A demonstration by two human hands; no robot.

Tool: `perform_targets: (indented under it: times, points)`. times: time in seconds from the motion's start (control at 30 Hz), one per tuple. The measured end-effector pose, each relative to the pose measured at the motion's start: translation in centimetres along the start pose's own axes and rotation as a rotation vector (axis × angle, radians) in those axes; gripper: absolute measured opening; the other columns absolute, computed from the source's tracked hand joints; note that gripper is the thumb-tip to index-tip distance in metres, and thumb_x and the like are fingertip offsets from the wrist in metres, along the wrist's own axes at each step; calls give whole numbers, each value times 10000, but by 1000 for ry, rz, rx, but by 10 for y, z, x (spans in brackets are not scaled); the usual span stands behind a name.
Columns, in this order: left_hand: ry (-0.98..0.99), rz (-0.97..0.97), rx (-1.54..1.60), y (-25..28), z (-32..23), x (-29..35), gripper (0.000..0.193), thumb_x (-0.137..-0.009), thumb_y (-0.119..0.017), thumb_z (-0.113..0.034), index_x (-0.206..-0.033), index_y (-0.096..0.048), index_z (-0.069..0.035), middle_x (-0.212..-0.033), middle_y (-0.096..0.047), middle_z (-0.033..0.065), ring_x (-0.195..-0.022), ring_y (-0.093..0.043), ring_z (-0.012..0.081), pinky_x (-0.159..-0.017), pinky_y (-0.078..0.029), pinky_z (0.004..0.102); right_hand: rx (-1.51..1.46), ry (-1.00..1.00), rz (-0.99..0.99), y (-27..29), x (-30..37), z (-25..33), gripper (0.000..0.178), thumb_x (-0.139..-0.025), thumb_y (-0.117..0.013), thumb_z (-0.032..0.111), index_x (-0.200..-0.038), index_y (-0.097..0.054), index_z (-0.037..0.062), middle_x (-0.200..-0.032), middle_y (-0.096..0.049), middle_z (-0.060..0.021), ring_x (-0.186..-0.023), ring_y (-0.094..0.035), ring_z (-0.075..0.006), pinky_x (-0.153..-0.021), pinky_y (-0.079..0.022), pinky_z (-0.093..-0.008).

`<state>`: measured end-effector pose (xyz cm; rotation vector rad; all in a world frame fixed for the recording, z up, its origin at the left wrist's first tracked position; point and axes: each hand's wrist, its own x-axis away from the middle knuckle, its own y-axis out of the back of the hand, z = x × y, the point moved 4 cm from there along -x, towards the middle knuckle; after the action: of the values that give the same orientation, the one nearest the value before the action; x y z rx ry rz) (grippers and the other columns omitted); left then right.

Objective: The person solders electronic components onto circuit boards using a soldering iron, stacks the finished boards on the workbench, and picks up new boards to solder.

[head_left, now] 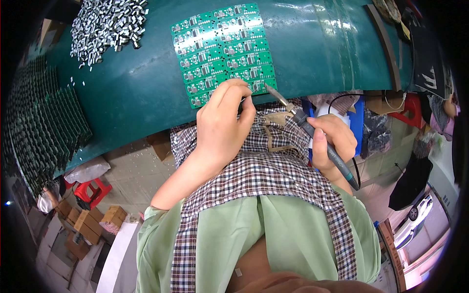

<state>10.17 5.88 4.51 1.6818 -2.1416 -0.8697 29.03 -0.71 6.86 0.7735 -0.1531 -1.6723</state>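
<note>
A panel of green circuit boards (222, 53), joined in two columns, lies flat on the table near its front edge. My right hand (333, 139) grips a soldering iron (320, 133) by its dark handle. The iron's metal tip reaches the panel's lower right corner; whether it touches the board I cannot tell. My left hand (222, 119) is over the panel's near edge with thumb and fingers pinched together. What sits between those fingertips, if anything, is too small and hidden to make out.
Small silvery metal parts (105, 29) lie heaped at the table's far left. Rows of stacked circuit panels (44, 122) stand along the left side. The green table (141, 83) ends just in front of me. A dark strip (383, 46) borders its right side, and a cable hangs below.
</note>
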Motion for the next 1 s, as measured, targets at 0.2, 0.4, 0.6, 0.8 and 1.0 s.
perform_targets:
  times: [0.2,0.4,0.6,0.8,1.0]
  points:
    - [-3,-21,-12,-4,0,-1,124,-762,-645,47,-851,-595,-23,-954,-647,48,-503,-409,72,-444,-342,229,14,-32,-10,-4,3,0,138,-725,-624,51,-822,-661,-39,-701,-669,-138,-542,-628,-236,-490,-488,-300]
    - [18,-3,-21,-5,-1,-1,117,-773,-649,33,-866,-609,-25,-949,-634,49,-528,-444,80,-452,-352,234,21,-20,-12,-7,5,0,137,-720,-627,55,-817,-661,-37,-705,-670,-136,-545,-630,-236,-492,-492,-304]
    - [19,71,-77,-7,-1,-2,133,-769,-657,-1,-879,-587,-26,-967,-578,96,-747,-631,280,-594,-511,367,31,2,-12,-8,11,2,134,-726,-632,68,-811,-656,-31,-691,-660,-137,-552,-636,-242,-492,-491,-308]
    - [-41,63,-55,-6,-3,-1,115,-780,-653,-5,-874,-596,-35,-964,-572,106,-758,-627,282,-608,-505,367,47,-23,-21,-6,14,8,122,-730,-631,75,-791,-654,-29,-673,-651,-141,-537,-627,-242,-481,-477,-307]
    - [21,-154,-152,43,23,3,85,-809,-641,15,-877,-613,-27,-876,-589,36,-568,-397,97,-490,-324,253,17,-127,-104,12,24,0,207,-766,-643,65,-940,-633,-45,-685,-617,-119,-545,-558,-198,-494,-423,-271]
